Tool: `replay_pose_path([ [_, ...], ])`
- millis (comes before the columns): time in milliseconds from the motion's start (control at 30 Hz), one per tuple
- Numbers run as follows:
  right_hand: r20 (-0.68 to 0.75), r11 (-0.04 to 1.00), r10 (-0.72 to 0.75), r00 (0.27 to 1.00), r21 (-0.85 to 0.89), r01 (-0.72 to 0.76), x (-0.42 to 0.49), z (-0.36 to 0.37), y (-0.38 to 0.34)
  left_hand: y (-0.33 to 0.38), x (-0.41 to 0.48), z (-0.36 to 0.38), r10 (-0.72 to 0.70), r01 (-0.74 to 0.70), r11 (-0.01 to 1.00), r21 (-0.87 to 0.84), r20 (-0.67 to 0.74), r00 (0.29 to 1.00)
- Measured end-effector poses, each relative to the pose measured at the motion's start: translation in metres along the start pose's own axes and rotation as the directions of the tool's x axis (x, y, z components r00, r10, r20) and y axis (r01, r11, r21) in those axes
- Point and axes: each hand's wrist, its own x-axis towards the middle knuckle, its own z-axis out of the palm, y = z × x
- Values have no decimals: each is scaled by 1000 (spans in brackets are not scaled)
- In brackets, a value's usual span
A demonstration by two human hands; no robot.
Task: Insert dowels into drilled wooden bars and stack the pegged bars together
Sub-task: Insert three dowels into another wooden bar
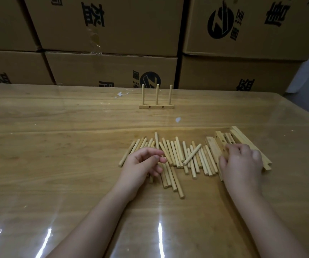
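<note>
Far across the glossy wooden table [56,155], before stacked cardboard boxes [112,66], one pegged bar [156,107] is standing with three upright dowels, so most of the work is seemingly remaining. Nearer, the left hand [142,164] is hovering loosely curled and empty over the loose dowels [179,155], while the right hand [243,162] is lying on the drilled bars [221,139], grip unclear.

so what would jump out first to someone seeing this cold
Probably the pegged bar standing alone at the far middle of the table, three dowels upright in it. Then the loose dowels spread in front of the person, the left hand over them, and the right hand on the drilled bars beside them.
</note>
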Motion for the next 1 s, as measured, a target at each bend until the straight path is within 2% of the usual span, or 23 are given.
replay_pose_path([
  [167,-31,999,-38,999,-36,36,-2,2,-4,-1,1,2,-5,5,1000,-5,17,1000],
  [367,22,984,-67,998,-163,69,-6,1,-12,-1,1,2,-6,5,1000,17,27,1000],
  [433,38,989,-109,993,-92,112,-6,1,-15,-1,1,2,-5,4,1000,14,25,1000],
  [500,19,972,-164,986,174,158,-8,-1,-19,-2,1,1,-10,10,1000,12,27,1000],
  [533,12,920,-173,985,359,157,-9,-4,-21,-2,1,1,-13,13,1000,12,26,1000],
  [600,32,721,-135,990,689,76,-15,-11,-27,-2,2,0,-10,10,1000,5,17,1000],
  [667,93,494,-76,993,869,-44,-22,-19,-36,-2,2,0,-7,7,1000,-2,17,1000],
  [733,166,306,-64,984,942,-139,-30,-24,-47,-2,2,1,6,-6,1000,11,27,1000],
  [800,243,194,-75,967,955,-225,-38,-25,-58,-1,0,2,23,-24,999,24,43,999],
  [1000,435,39,-177,883,899,-436,-48,-16,-76,2,-1,4,53,-59,996,65,94,994],
])
